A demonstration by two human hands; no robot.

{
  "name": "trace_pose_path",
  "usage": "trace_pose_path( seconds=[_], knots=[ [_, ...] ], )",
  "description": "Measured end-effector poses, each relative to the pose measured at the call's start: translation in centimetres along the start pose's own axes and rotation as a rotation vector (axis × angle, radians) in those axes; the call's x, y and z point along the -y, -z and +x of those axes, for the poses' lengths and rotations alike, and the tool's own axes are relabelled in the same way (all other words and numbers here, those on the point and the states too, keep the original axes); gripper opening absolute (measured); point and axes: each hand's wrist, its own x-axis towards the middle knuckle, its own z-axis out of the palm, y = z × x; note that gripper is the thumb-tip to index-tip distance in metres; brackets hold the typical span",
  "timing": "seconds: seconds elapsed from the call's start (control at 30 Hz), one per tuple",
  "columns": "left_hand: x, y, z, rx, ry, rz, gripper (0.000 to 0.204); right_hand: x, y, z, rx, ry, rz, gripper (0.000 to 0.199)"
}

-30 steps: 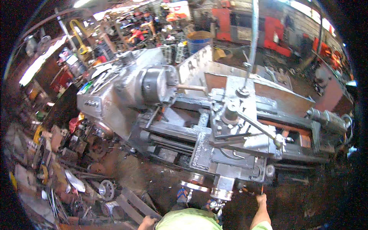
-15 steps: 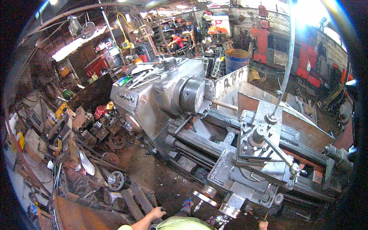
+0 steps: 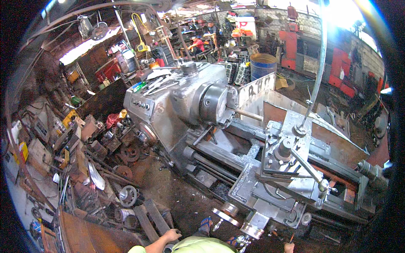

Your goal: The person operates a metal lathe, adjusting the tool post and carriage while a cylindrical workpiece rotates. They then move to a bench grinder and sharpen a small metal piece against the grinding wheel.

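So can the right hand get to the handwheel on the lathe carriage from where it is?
Probably yes: the right hand hangs low beside the handwheel, with nothing visible between them.

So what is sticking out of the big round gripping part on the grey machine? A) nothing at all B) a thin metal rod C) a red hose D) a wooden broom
B: a thin metal rod pokes out sideways from the round chuck of the grey lathe.

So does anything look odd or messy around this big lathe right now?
Yes: scrap gears and metal parts lie heaped loosely on the dirt floor left of the lathe, and loose tools sit on top of its headstock.
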Motion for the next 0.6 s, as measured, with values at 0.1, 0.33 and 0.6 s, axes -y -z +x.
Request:
trace_pose_path(
  seconds=[0.1,0.33,0.6],
  knots=[
    [-1.6,0.6,-0.8,-0.049,0.034,-0.018,0.065,0.9,0.4,-1.0,0.005,-0.017,-0.014,0.052],
    [-2.1,0.8,-0.1,-0.014,-0.016,-0.008,0.07,-0.1,0.0,-0.5,-0.02,0.041,0.04,0.049],
    [-1.6,0.1,0.3,-0.053,0.002,0.031,0.07,-0.7,-0.1,0.3,-0.024,0.041,0.005,0.047]
  ],
)
